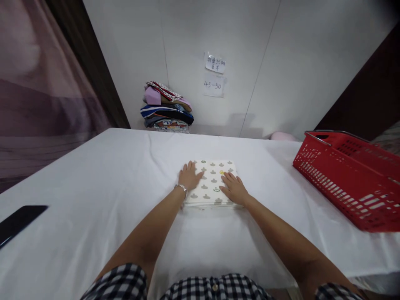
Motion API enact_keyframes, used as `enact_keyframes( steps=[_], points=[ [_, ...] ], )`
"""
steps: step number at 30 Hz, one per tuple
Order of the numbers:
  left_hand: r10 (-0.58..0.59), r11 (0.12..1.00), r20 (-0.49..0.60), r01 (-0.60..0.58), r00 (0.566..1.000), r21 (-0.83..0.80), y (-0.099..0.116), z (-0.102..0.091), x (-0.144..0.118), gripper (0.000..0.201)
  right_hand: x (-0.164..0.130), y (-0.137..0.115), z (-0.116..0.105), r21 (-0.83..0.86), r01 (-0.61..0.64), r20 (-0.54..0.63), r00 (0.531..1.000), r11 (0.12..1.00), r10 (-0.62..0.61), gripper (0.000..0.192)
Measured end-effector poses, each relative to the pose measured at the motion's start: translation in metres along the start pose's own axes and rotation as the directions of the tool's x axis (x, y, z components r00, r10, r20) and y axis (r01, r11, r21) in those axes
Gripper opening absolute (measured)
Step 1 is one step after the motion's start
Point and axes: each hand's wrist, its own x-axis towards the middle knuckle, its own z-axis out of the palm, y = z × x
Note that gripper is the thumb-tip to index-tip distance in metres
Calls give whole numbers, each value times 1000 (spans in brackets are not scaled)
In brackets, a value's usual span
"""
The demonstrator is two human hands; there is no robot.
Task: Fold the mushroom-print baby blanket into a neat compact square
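A folded white cloth printed with small grey shapes lies flat on the white table. My left hand rests palm down on its left edge, fingers spread, a silver bracelet on the wrist. My right hand lies flat on the right part of the cloth, fingers apart. Neither hand grips anything.
A red plastic basket stands at the right edge of the table. A pile of folded clothes is stacked against the far wall, under two paper notes. A black phone lies at the table's left edge.
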Motion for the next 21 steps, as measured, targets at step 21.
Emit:
enact_keyframes(
  steps=[21],
  points=[
    [-16, 996, -6, 16, 1000, -93, -16, 10, -2, 66, 79, 31, 2, 76, -129, 22, 992, 989, 128, 64]
  ],
)
